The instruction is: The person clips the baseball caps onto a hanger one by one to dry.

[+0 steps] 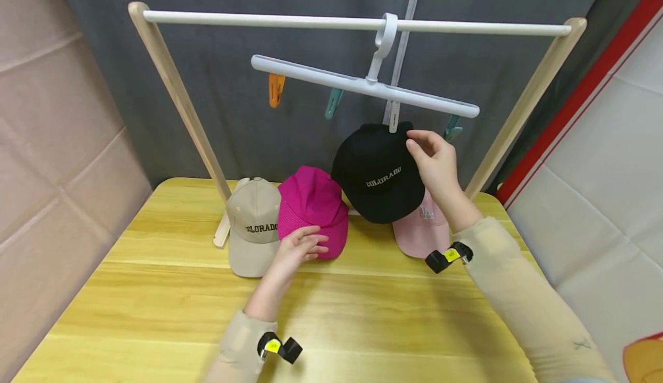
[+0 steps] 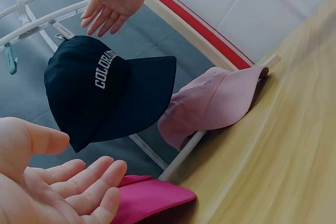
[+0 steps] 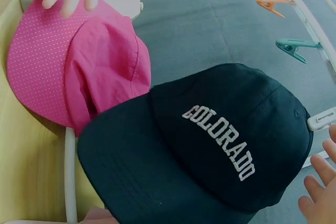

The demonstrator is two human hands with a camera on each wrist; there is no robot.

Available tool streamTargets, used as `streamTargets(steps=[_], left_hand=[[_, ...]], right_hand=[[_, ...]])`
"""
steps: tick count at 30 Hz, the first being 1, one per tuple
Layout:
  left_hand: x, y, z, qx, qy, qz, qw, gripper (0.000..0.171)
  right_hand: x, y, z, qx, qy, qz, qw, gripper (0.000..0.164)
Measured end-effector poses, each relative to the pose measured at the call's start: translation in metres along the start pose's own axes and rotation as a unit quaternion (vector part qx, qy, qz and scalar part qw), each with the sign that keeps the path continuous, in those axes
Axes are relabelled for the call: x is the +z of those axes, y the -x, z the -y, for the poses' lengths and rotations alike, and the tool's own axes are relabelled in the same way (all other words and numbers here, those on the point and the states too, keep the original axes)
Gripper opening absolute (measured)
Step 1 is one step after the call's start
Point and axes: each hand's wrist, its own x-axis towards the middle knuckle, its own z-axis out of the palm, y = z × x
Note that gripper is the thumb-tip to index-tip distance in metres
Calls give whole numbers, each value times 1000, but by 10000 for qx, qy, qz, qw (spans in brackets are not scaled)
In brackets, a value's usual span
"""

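A black cap (image 1: 375, 167) with COLORADO lettering hangs by its top from a white clip (image 1: 394, 118) on the tilted white hanger (image 1: 316, 74). My right hand (image 1: 436, 163) is beside the top right of this cap, its fingers loosely bent and nothing in them. The left wrist view shows that hand's fingers (image 2: 107, 20) just off the crown. Lower down, my left hand (image 1: 295, 251) is held palm up with relaxed fingers, in front of the magenta cap (image 1: 313, 198). Left of that cap stands a beige cap (image 1: 254, 216); a pink cap (image 1: 418, 233) sits partly hidden behind the black one.
The hanger hooks over a white rod (image 1: 259, 20) between two wooden posts (image 1: 178, 95). An orange clip (image 1: 276, 90) and a teal clip (image 1: 334, 103) hang on its left half, another teal clip (image 1: 453, 129) at its right end. Below lies the wooden table (image 1: 357, 319).
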Motion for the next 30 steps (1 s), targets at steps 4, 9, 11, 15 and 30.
streamTargets(steps=[4, 9, 11, 15, 30], left_hand=[[-4, 0, -4, 20, -179, -163, 9997, 35], [-9, -1, -9, -32, -249, -401, 9989, 33], [-10, 0, -11, -55, -281, -450, 9986, 33], [-13, 1, -13, -39, -411, -464, 9981, 33], [-27, 9, -21, -122, -653, -696, 9954, 33]], right_hand=[[-1, 5, 3, -101, -2, -17, 9999, 27], [-1, 12, 4, -207, -6, -22, 9998, 26], [-1, 15, 3, -206, -5, -38, 9998, 26], [0, 22, 2, -198, -107, -33, 9997, 26], [8, 50, -8, -154, -952, 158, 9952, 25]])
